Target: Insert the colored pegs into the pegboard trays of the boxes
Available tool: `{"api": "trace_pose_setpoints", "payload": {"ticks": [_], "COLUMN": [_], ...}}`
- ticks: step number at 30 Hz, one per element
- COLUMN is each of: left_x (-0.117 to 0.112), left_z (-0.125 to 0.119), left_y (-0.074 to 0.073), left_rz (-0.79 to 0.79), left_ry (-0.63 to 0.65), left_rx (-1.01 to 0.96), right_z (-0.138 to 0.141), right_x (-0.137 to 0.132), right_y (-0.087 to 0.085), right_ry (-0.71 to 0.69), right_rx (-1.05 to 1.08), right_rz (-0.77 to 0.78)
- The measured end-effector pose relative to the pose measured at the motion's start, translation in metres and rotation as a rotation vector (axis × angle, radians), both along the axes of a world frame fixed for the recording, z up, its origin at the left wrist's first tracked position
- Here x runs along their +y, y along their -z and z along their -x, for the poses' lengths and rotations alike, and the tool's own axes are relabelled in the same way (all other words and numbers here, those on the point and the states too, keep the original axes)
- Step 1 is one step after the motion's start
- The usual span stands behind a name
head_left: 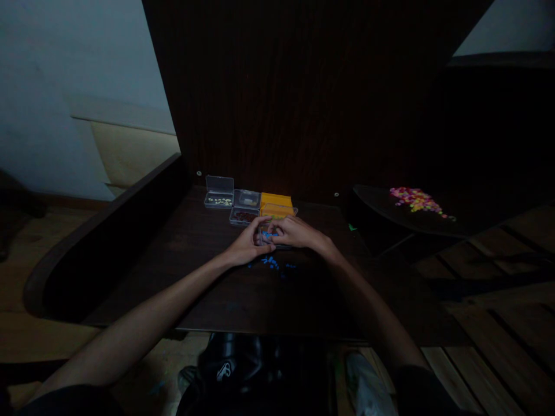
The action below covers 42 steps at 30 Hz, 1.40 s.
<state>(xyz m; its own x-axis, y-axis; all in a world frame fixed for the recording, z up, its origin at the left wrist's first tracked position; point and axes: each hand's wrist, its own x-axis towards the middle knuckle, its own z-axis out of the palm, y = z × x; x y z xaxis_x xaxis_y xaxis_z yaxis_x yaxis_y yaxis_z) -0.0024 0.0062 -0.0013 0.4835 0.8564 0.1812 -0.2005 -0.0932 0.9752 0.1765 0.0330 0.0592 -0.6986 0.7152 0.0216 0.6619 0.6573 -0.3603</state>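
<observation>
My left hand (248, 244) curls around the left side of a small clear plastic box (285, 247) that holds blue pieces (269, 234). Over the same box bends my right hand (297, 231), its fingers drawn together at the blue pieces; what they pinch is too small and dark to make out. More loose blue pieces (272, 263) are scattered on the dark wooden desktop just in front of the box. Right behind my hands stand a clear box of dark brown pieces (245, 216) and a yellow box (276, 201).
An open clear box with pale pieces (219, 201) and another clear case (247, 199) stand at the back left. On a side shelf to the right lies a heap of pink and yellow pieces (416, 200). A raised side panel (108, 231) borders the desk's left.
</observation>
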Motion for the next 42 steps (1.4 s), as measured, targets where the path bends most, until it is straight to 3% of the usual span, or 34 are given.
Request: {"api": "trace_pose_setpoints", "payload": {"ticks": [15, 20, 25, 31, 42], "left_x": [0.005, 0.007, 0.012, 0.014, 0.012], "left_z": [0.003, 0.004, 0.006, 0.009, 0.008], "left_y": [0.003, 0.004, 0.007, 0.006, 0.002], "left_rz": [0.033, 0.014, -0.040, -0.061, -0.026], "left_ry": [-0.016, -0.077, -0.140, -0.214, -0.238], "left_rx": [-0.004, 0.012, 0.033, 0.054, 0.059], "right_z": [-0.020, -0.029, -0.031, -0.026, -0.021], "right_x": [0.000, -0.009, -0.024, -0.034, -0.032], "right_y": [-0.002, -0.003, 0.005, 0.024, 0.041], "right_ry": [0.019, 0.054, 0.013, -0.045, -0.047], "right_rx": [0.036, 0.187, 0.357, 0.167, 0.020], "right_rz": [-0.085, -0.082, 0.019, 0.160, 0.083]}}
